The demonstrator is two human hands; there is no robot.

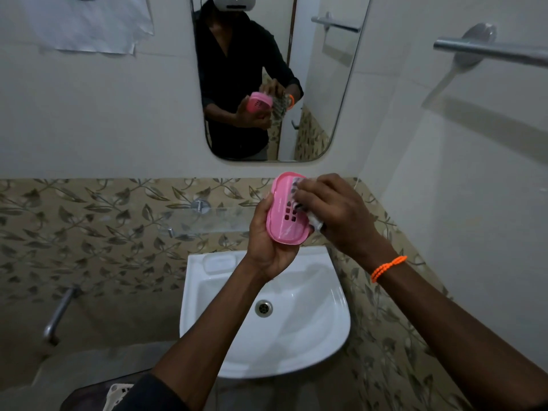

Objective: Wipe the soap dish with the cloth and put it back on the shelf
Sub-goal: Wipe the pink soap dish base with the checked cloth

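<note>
Pink soap dish (pixel 286 216) sat tilted in the left hand (pixel 268 247), fingers curled round its edge, above the white sink (pixel 323 345). The right hand (pixel 335 213) pinched the cloth (pixel 315 222) against its inside. The glass shelf (pixel 207 222) stood just behind, the mirror (pixel 314 84) above.

A single head-worn wide-angle camera looks forward and down from the person's standing height, facing the pale bathroom wall. The white ceramic washbasin (pixel 267 307) sits near, toward 6 o'clock; the rounded wall mirror (pixel 314 84) at 12 o'clock reflects the wearer; a steel towel bar (pixel 489 51) juts in at 2 o'clock. Straight edges bow toward the frame borders
</note>
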